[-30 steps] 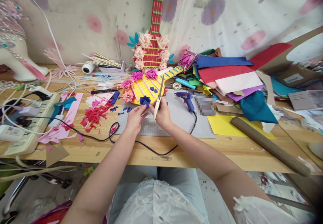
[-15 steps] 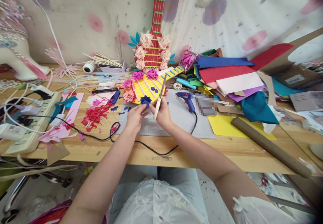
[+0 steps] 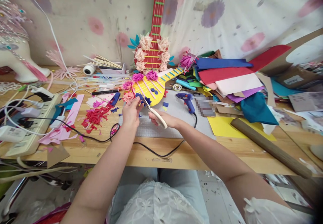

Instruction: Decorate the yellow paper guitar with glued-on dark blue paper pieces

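My left hand (image 3: pixel 131 113) pinches a small piece of dark blue paper (image 3: pixel 139 97) between thumb and fingertips. In my right hand (image 3: pixel 166 119) is a pair of scissors (image 3: pixel 159 117) with off-white handles, its blades pointing up-left at the blue piece. Whether the blades are cutting it cannot be made out. Just behind the blades lies a dark blue paper flower (image 3: pixel 148 101), at the lower edge of a yellow paper guitar (image 3: pixel 159 97). Pink flowers (image 3: pixel 138 76) line that guitar's left side, and a grey cutting mat (image 3: pixel 148 129) lies under my hands.
A blue glue gun (image 3: pixel 187 102) rests on the mat's right, its black cord looping along the table's front. Red paper scraps (image 3: pixel 96 118) and a power strip (image 3: pixel 37 126) are at left. Coloured sheets (image 3: pixel 227 74) pile up at right. A red guitar (image 3: pixel 153 50) stands behind.
The scissors have swung from pointing up and away to pointing left, onto the blue piece. My left hand has moved slightly left, and the blue flower now lies apart from my fingers.
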Available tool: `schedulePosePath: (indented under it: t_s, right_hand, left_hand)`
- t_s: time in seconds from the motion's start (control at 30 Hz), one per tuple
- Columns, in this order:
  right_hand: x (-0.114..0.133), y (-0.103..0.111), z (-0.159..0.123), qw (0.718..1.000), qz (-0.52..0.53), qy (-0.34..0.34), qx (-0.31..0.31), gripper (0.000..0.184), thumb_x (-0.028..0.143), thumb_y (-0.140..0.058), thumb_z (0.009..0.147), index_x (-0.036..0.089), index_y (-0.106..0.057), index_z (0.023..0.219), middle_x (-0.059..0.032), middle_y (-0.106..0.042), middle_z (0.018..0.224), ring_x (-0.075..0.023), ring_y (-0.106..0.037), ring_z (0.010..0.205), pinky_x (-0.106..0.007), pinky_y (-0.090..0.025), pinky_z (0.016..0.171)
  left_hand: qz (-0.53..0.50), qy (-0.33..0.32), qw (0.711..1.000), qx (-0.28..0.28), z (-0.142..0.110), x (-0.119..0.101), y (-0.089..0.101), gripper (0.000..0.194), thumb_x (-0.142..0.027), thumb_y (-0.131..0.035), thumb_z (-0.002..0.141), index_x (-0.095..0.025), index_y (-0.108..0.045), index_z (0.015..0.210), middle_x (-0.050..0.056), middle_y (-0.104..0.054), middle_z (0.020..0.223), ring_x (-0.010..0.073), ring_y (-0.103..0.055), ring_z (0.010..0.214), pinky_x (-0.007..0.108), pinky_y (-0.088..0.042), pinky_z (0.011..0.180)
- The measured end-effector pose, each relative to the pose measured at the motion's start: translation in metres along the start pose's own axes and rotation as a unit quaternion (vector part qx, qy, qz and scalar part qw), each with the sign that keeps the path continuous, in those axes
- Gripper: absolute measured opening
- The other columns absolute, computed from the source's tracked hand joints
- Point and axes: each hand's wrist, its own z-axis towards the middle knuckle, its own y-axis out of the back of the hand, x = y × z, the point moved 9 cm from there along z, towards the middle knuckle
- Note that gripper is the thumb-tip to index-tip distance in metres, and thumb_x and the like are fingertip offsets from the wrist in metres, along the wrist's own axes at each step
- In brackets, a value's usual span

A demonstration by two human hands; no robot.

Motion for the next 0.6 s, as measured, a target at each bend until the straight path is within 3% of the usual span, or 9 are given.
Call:
schedulePosePath:
  t_s: [0.33, 0.6]
  right_hand:
    - [-0.009, -0.005, 0.009, 0.997, 0.073, -0.023, -0.032, 0.046, 0.065, -0.053, 0.073, 0.021, -0.040, 0.079, 0.0067, -0.043, 0.056, -0.0071, -0.041, 0.048, -0.020, -0.034, 0.042]
    - [-0.012, -0.009, 0.009, 0.991, 0.123, -0.041, -0.030, 0.049, 0.066, -0.057, 0.069, 0.021, -0.037, 0.074, 0.0086, -0.035, 0.053, -0.0058, -0.036, 0.044, -0.020, -0.031, 0.041]
  left_hand:
    - [0.021, -0.013, 0.999, -0.021, -0.003, 0.010, 0.007, 0.020, -0.021, -0.076, 0.057, -0.015, -0.059, 0.066, -0.001, -0.063, 0.064, 0.0128, -0.063, 0.068, 0.028, -0.050, 0.072]
    - [0.013, -0.004, 0.999, -0.035, -0.005, 0.010, 0.011, 0.019, -0.018, -0.075, 0.057, -0.015, -0.058, 0.064, -0.001, -0.064, 0.063, 0.0120, -0.063, 0.067, 0.026, -0.050, 0.071]
